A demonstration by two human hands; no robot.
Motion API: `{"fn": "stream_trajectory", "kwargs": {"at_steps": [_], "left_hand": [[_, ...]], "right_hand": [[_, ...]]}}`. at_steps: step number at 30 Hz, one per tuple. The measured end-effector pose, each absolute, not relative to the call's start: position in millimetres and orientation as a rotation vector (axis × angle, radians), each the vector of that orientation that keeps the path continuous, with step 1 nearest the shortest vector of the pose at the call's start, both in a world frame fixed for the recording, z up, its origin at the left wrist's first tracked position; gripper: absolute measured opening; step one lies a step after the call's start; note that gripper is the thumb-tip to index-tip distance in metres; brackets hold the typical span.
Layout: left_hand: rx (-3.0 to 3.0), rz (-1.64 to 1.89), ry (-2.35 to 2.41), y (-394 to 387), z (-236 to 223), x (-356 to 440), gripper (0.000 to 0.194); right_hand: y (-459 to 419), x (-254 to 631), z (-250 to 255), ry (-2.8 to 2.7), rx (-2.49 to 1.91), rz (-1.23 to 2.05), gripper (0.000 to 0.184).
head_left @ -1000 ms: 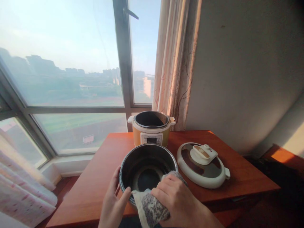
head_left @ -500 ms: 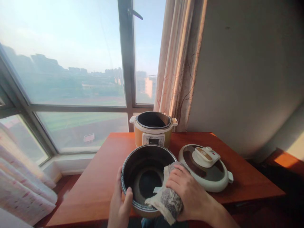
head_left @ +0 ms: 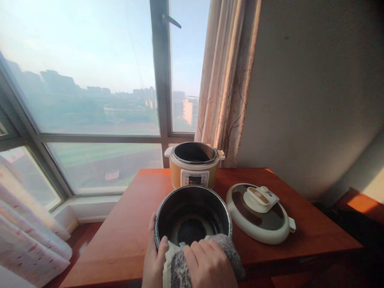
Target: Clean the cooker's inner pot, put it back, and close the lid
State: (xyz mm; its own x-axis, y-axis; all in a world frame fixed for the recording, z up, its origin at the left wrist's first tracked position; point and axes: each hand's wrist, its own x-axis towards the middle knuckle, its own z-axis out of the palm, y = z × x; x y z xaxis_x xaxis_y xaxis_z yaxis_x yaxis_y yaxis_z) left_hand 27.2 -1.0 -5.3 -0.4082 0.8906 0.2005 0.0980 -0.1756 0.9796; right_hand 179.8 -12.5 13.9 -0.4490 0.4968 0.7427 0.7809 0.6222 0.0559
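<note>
Head view shows the pot [head_left: 193, 212] against left grip [head_left: 156, 252], cloth [head_left: 177, 269] under right grip [head_left: 208, 262].

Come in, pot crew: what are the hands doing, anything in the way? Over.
Left hand holding black pot at its left side. Right hand pressing grey cloth over near rim. Cooker base behind, lid right; neither blocks hands.

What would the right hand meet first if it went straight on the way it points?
Past the mottled gray cloth it already holds, the right hand would probably meet the inside of the dark inner pot first; depth there is hard to judge.
</note>
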Motion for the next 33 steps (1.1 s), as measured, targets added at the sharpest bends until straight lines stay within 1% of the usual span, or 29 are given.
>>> {"fn": "stream_trajectory", "kwargs": {"at_steps": [3,7,11,14,18,19,22,24,27,30,33], "left_hand": [[1.105,1.559,1.419,-2.9,-3.7,17.6,0.077],[1.117,1.525,1.372,-0.4,-2.5,2.7,0.076],[1.160,1.517,1.329,4.5,5.8,-7.2,0.077],[1.151,1.494,1.274,7.1,10.5,-10.6,0.082],[1.147,1.462,1.214,12.0,8.4,-14.2,0.089],[1.156,1.452,1.200,13.8,7.8,-15.1,0.089],[1.192,1.458,1.179,20.7,8.1,-17.1,0.086],[1.230,1.472,1.163,25.7,8.7,-17.7,0.083],[1.288,1.486,1.128,31.6,7.1,-18.0,0.079],[1.284,1.499,1.123,34.9,4.9,-18.4,0.079],[1.273,1.482,1.098,39.0,8.6,-20.6,0.079]], "right_hand": [[-15.0,168.6,9.8,-2.024,-1.016,-0.527,0.014],[-14.9,173.4,15.2,-1.971,-0.895,-0.513,0.023],[-12.3,187.8,20.3,-2.073,-0.795,-0.472,0.021],[-10.0,202.0,25.1,-2.187,-0.742,-0.410,0.019],[-4.3,227.3,38.8,-2.437,-0.741,-0.231,0.015],[-1.9,234.5,43.1,-2.495,-0.750,-0.172,0.018],[7.5,256.9,54.5,-2.608,-0.766,0.027,0.036],[13.8,270.0,59.7,-2.627,-0.783,0.153,0.045],[19.7,282.2,62.7,-2.608,-0.832,0.249,0.046],[20.5,284.5,60.5,-2.583,-0.850,0.260,0.043],[18.6,281.7,55.7,-2.562,-0.838,0.263,0.046]]}}
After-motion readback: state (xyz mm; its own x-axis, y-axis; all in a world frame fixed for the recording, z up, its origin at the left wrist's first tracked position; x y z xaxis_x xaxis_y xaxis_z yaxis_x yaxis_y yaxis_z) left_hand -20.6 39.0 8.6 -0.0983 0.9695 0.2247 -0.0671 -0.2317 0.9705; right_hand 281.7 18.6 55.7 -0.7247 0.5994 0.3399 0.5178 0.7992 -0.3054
